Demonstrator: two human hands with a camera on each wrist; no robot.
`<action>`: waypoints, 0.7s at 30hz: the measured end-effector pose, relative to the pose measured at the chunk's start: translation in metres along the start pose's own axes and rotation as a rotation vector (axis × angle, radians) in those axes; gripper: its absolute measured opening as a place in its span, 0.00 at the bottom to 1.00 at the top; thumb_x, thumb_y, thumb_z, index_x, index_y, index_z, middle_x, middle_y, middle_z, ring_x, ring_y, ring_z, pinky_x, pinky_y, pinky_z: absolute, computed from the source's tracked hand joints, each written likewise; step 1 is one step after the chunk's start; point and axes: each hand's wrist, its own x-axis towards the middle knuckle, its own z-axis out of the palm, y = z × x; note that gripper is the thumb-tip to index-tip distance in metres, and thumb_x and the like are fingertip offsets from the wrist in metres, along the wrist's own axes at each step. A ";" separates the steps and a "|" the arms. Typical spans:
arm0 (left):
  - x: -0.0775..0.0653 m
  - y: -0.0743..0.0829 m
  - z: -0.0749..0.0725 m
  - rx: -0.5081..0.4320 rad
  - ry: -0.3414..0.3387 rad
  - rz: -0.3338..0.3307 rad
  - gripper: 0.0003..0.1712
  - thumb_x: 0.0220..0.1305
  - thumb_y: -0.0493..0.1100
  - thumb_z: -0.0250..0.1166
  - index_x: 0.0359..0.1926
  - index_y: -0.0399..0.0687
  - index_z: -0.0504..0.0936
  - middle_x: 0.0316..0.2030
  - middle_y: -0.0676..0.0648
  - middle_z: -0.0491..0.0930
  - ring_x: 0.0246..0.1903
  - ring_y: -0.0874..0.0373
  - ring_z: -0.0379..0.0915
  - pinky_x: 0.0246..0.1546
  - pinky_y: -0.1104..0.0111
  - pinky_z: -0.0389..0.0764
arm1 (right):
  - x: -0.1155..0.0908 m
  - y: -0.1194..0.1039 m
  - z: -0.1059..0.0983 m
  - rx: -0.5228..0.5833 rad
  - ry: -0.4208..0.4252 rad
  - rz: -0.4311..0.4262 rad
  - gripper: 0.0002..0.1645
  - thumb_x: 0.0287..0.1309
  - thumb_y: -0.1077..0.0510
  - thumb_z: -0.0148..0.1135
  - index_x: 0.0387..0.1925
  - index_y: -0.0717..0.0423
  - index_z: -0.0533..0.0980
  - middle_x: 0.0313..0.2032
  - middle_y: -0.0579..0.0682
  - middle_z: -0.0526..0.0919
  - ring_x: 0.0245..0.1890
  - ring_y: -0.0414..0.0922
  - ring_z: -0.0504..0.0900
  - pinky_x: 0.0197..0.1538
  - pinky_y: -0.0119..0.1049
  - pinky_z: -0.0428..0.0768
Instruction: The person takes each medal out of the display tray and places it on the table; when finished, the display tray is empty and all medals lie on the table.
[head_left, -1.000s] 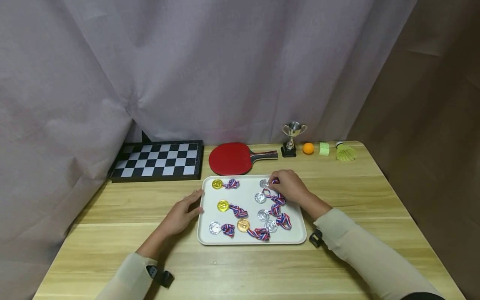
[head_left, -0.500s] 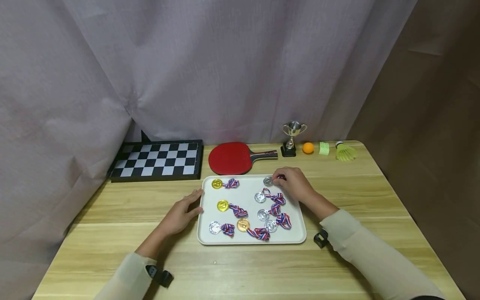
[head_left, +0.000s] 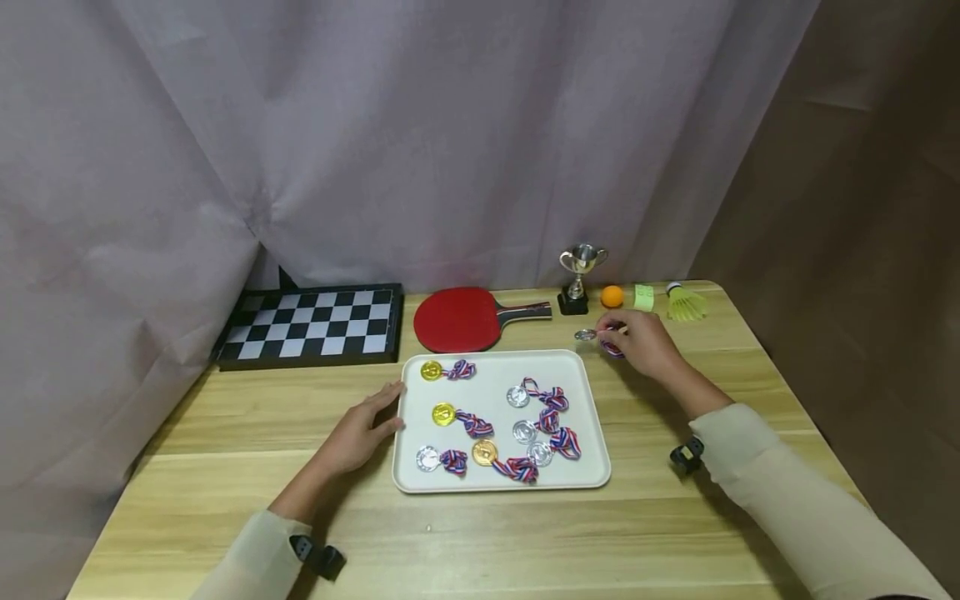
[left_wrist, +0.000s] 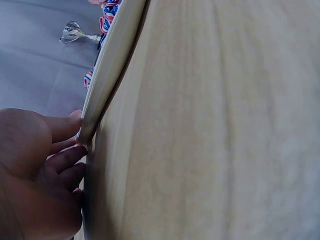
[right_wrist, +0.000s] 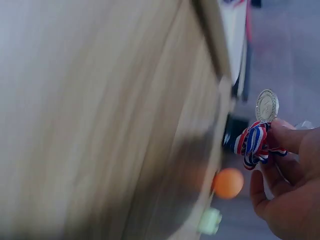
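Observation:
My right hand (head_left: 647,343) pinches a silver medal (head_left: 586,335) by its bunched red, white and blue ribbon, above the wood behind the tray's right corner. In the right wrist view, thumb and fingers hold the ribbon (right_wrist: 254,142) just below the disc. My left hand (head_left: 358,433) rests against the left edge of a white tray (head_left: 495,486), fingertips and thumb touching the rim. On the tray lie two gold medals, one at the back (head_left: 431,370), a bronze-coloured medal (head_left: 484,452), a silver medal (head_left: 428,458) at front left, and several silver medals (head_left: 517,396) at right.
Behind the tray stand a chessboard (head_left: 315,325), a red table tennis paddle (head_left: 456,320), a small trophy cup (head_left: 576,283), an orange ball (head_left: 612,297), a light green block (head_left: 643,297) and a yellow-green shuttlecock (head_left: 686,302). A grey curtain hangs behind the table.
My right hand has lifted the silver medal from the tray's back right corner and carried it right and back, past the rim. The left hand has stayed at the tray's edge.

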 end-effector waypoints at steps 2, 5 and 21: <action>0.000 0.000 0.000 0.003 0.002 -0.003 0.36 0.75 0.41 0.62 0.79 0.42 0.61 0.78 0.42 0.57 0.79 0.42 0.47 0.78 0.48 0.51 | 0.004 0.010 -0.004 -0.026 -0.007 0.008 0.04 0.68 0.60 0.67 0.36 0.57 0.83 0.36 0.54 0.87 0.37 0.51 0.80 0.42 0.48 0.80; -0.001 0.001 0.000 0.011 0.005 0.003 0.36 0.75 0.40 0.62 0.79 0.41 0.60 0.78 0.41 0.57 0.79 0.41 0.47 0.78 0.47 0.51 | 0.010 0.025 -0.004 -0.049 -0.020 -0.001 0.04 0.67 0.61 0.68 0.36 0.58 0.82 0.33 0.53 0.86 0.34 0.49 0.78 0.39 0.43 0.76; 0.000 0.001 0.000 0.007 -0.005 -0.001 0.36 0.75 0.40 0.62 0.79 0.41 0.60 0.78 0.41 0.57 0.79 0.42 0.46 0.78 0.48 0.51 | 0.020 0.052 0.014 -0.058 -0.091 -0.077 0.03 0.62 0.66 0.71 0.37 0.60 0.84 0.38 0.58 0.87 0.41 0.55 0.83 0.48 0.53 0.80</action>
